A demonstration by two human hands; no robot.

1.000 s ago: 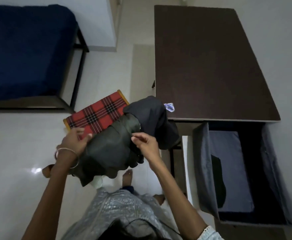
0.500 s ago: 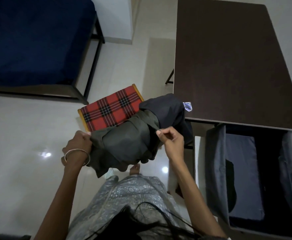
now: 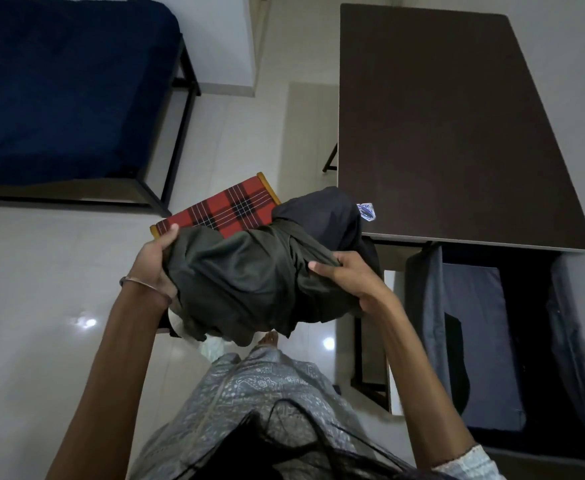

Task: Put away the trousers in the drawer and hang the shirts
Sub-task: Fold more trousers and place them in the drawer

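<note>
- Left hand [image 3: 154, 268], off the table's [image 3: 450, 133] near-left corner, grips one end of the olive garment [image 3: 249, 282], with its fingers curled into the cloth and clamped on it
- Right hand [image 3: 351, 284], closer to that corner, pinches the garment's other end, thumb on top and fingers tucked under the fold
- The garment hangs bunched between both hands in the air, short of the table's near edge and apart from the drawer [image 3: 422, 306]
- A black garment [image 3: 322, 213] lies just behind it, against the table's near-left corner
- The drawer, a dark fabric bin, stands open below the table's near edge, with grey folded cloth [image 3: 474, 341] inside
- A red plaid stool [image 3: 214, 213] sits left of the table, partly hidden by the olive garment
- A blue bed [image 3: 59, 91] is far left of the table
- A thin bangle [image 3: 138, 283] circles the left wrist
</note>
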